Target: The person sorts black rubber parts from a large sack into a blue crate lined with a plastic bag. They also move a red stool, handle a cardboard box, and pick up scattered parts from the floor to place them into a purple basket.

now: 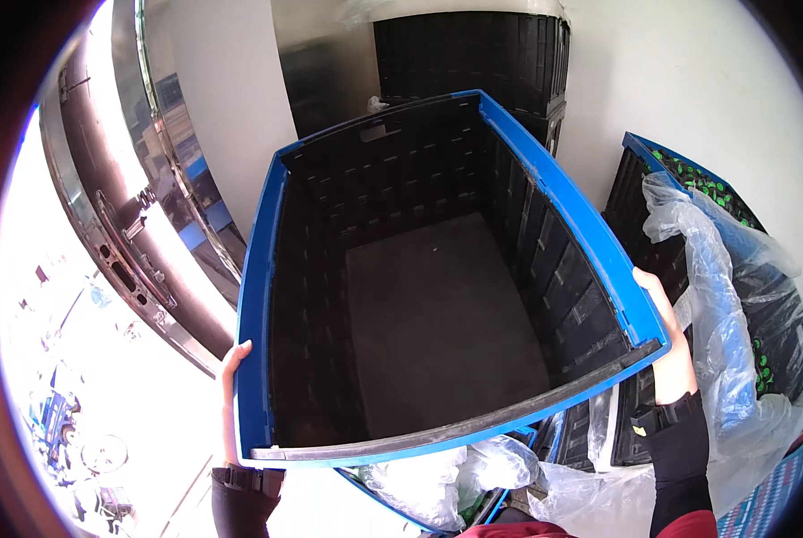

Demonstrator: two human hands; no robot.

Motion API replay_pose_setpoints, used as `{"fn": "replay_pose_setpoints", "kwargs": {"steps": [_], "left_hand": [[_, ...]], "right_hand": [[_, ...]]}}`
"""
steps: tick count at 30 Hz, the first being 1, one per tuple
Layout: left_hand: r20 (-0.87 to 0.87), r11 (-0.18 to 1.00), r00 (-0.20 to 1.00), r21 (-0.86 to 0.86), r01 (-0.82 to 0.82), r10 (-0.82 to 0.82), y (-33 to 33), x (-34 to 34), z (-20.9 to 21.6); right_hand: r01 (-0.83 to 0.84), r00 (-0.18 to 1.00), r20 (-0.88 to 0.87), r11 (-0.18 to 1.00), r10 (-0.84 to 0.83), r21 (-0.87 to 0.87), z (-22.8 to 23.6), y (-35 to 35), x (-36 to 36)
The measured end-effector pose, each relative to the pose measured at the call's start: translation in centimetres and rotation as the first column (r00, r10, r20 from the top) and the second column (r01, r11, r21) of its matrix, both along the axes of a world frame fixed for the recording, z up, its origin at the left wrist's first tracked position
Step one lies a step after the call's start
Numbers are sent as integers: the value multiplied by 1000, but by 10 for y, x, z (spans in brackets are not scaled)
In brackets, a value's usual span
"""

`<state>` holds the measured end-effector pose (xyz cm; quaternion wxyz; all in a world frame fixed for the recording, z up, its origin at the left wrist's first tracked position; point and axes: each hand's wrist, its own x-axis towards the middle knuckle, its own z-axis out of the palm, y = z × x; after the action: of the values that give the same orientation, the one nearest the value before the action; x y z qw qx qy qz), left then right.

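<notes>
A big black folding crate with a bright blue rim is held up in front of me, tilted so that I look down into it. Its inside is bare except for a tiny pale speck on the dark floor. My left hand grips the left side near the close corner, thumb against the blue rim. On the opposite side my right hand clasps the rim close to the near right corner. Both hands are closed on the crate; most of their fingers are hidden behind its outer walls.
Black crates are stacked against the back wall. At right, another blue-rimmed crate holds many small green-and-black pieces, with clear plastic sheeting draped beside it. Below lies crumpled clear plastic. A metal-framed doorway opens at left.
</notes>
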<state>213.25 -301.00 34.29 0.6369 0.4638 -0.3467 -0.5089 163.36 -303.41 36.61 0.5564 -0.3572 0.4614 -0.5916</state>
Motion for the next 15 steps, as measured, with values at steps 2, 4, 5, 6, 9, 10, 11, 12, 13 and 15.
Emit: {"fn": "replay_pose_setpoints", "kwargs": {"steps": [2, 4, 5, 6, 9, 10, 11, 12, 13, 15], "left_hand": [[6, 998, 998, 11, 64, -64, 1, 4, -7], [-8, 992, 993, 37, 119, -119, 1, 0, -12], [17, 993, 995, 51, 102, -103, 14, 6, 4], [163, 982, 974, 135, 133, -154, 17, 31, 16], [50, 937, 971, 277, 212, -235, 14, 11, -9], [125, 947, 971, 275, 165, -206, 32, 24, 10], [150, 943, 959, 268, 196, -242, 34, 34, 11], [172, 937, 945, 266, 227, -278, 37, 40, 6], [183, 923, 927, 275, 271, -327, 37, 37, -5], [171, 882, 884, 278, 380, -435, 38, 19, -21]], "right_hand": [[-32, 999, -8, 999, 31, -37, -5, 22, -7], [15, 1000, 26, 998, -14, -53, -7, 53, -8], [-18, 999, 46, 997, 21, -71, -7, 64, 0], [-43, 997, 64, 995, 49, -92, -5, 76, 7], [163, 986, 20, 984, -165, 72, 9, 146, 14], [320, 947, -22, 942, -320, 100, 14, 157, 56], [276, 961, 8, 958, -276, -82, 7, 170, 74], [259, 964, -60, 966, -258, -2, 1, 177, 75], [189, 982, -14, 980, -189, 68, 1, 188, 81], [29, 999, 20, 995, -31, 98, -22, 199, 67]]}}
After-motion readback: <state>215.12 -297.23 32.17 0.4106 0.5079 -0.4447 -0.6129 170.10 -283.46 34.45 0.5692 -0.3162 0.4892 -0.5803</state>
